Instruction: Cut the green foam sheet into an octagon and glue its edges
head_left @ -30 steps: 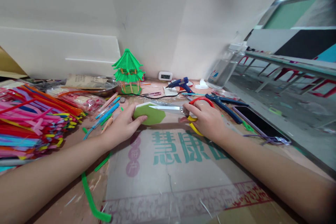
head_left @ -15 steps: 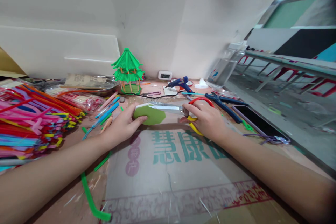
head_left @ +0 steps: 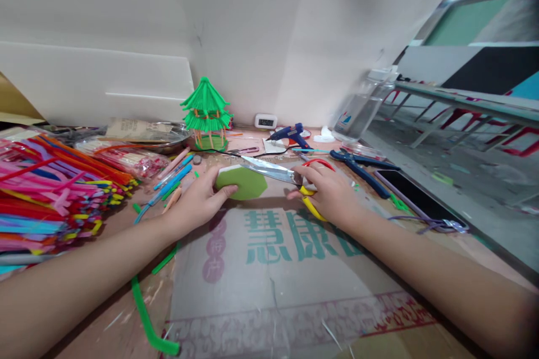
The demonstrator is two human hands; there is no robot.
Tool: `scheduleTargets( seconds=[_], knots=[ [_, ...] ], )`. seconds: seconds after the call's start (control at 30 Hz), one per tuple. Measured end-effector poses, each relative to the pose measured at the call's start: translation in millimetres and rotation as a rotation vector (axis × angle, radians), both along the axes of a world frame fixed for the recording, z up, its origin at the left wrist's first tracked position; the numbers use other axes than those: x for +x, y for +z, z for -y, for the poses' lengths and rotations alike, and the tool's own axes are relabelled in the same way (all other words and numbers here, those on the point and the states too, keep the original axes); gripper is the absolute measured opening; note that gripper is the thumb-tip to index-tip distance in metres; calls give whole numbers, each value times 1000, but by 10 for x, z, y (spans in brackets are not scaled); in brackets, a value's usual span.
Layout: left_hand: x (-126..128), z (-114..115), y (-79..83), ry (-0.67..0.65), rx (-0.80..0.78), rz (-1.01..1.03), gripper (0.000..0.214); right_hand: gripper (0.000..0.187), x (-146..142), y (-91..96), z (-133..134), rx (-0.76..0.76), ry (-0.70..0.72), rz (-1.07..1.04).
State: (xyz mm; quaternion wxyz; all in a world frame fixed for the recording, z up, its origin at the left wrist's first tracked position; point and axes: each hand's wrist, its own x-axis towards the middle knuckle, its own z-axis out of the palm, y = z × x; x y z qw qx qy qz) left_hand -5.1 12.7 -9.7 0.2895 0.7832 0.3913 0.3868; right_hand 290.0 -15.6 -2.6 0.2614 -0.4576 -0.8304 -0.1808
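Observation:
My left hand (head_left: pixel 197 199) pinches a flat green foam piece (head_left: pixel 243 183) with a white edge, holding it just above the cardboard sheet (head_left: pixel 273 269). My right hand (head_left: pixel 330 190) grips red and yellow handled scissors (head_left: pixel 290 176). Their silver blades point left and lie across the top edge of the green piece. Both forearms reach in from the lower corners.
A heap of coloured pipe cleaners (head_left: pixel 46 190) fills the left side. A small green pagoda model (head_left: pixel 206 115), a blue glue gun (head_left: pixel 290 136), a clear bottle (head_left: pixel 362 104), blue pliers (head_left: pixel 357 167) and a phone (head_left: pixel 415 193) stand around. A green pipe cleaner (head_left: pixel 147 317) lies near the front.
The scissor blades have tilted and shifted a little left over the green piece, and my right hand has closed the red handle lower. My left hand has barely moved.

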Motion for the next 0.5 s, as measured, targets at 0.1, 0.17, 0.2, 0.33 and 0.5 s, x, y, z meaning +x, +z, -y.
scheduleTargets(
  seconds=[0.1, 0.17, 0.2, 0.33, 0.5],
  knots=[
    [2, -8, -12, -1, -16, 35, 31, 33, -10, 16, -2, -10, 13, -15],
    [1, -4, -13, 1, 6, 38, 29, 31, -13, 22, 1, -1, 16, 2],
    [0, 3, -9, 4, 16, 30, 28, 31, -15, 24, 4, 5, 15, 15],
    [-6, 46, 21, 18, 41, -20, 23, 35, -27, 26, 22, 48, -1, 64],
    [-20, 63, 21, 19, 120, -100, 17, 35, -36, 22, 36, 103, 11, 91]
  ],
)
